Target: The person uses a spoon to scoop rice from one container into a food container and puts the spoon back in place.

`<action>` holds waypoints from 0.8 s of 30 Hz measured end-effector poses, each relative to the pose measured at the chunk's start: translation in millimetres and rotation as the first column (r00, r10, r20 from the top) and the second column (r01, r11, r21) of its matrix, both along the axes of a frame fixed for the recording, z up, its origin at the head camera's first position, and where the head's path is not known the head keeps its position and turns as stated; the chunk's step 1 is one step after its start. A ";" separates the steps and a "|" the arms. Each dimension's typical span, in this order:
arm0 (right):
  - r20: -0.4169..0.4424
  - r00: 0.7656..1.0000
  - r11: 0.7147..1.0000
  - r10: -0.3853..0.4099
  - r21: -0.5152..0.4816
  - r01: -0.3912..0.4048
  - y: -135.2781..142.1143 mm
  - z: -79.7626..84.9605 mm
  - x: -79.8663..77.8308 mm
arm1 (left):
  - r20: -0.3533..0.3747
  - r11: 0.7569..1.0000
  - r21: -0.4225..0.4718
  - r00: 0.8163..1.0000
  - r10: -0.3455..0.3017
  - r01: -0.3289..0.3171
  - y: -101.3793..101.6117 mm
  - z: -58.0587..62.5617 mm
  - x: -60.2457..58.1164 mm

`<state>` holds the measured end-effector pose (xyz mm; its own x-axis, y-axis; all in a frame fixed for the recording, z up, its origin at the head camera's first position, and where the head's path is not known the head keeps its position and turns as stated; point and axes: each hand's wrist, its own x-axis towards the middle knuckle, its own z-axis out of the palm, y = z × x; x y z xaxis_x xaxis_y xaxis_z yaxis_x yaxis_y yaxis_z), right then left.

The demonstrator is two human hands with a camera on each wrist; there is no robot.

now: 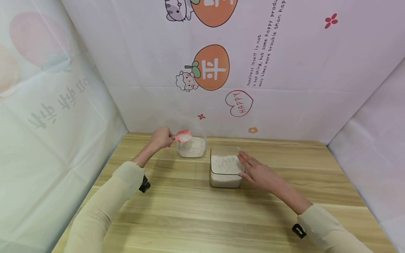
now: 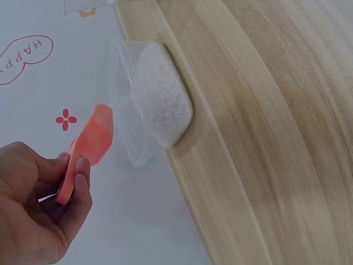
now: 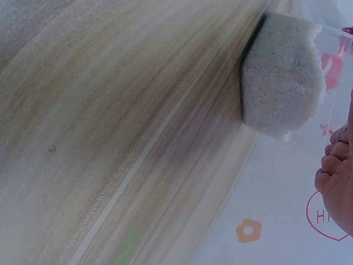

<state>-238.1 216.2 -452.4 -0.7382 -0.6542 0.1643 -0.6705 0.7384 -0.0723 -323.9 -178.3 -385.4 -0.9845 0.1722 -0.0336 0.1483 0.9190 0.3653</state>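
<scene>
My left hand (image 1: pixel 162 137) pinches the handle of a small pink scoop (image 1: pixel 184 133) between thumb and fingers. White grains that look like rice (image 1: pixel 185 137) lie in the scoop, which is raised over a clear plastic tub (image 2: pixel 137 99). That tub holds a heap of the same white grains (image 2: pixel 164 88). At the larger clear container (image 1: pixel 225 181), my right hand (image 1: pixel 261 175) rests on the right rim with its fingers straight and the thumb by the front corner. White grains (image 3: pixel 284 77) fill much of this container.
Both containers stand toward the back of a wooden table (image 1: pixel 190 218), the tub to the left of the larger one. Behind them rises a white printed backdrop (image 1: pixel 152 88), and similar white sheets (image 1: pixel 379 158) hang at both sides.
</scene>
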 end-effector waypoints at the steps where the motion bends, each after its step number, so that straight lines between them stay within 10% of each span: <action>1: 0.001 1.000 1.000 0.001 -0.001 -0.001 0.0 0.1 0.0 | -0.005 1.000 -0.005 1.000 0.000 0.000 0.2 0.3 -0.1; 24: 0.014 1.000 1.000 -0.004 0.011 0.004 -0.1 2.5 0.7 | -0.111 0.995 -0.100 0.993 -0.039 0.028 0.7 -2.0 1.8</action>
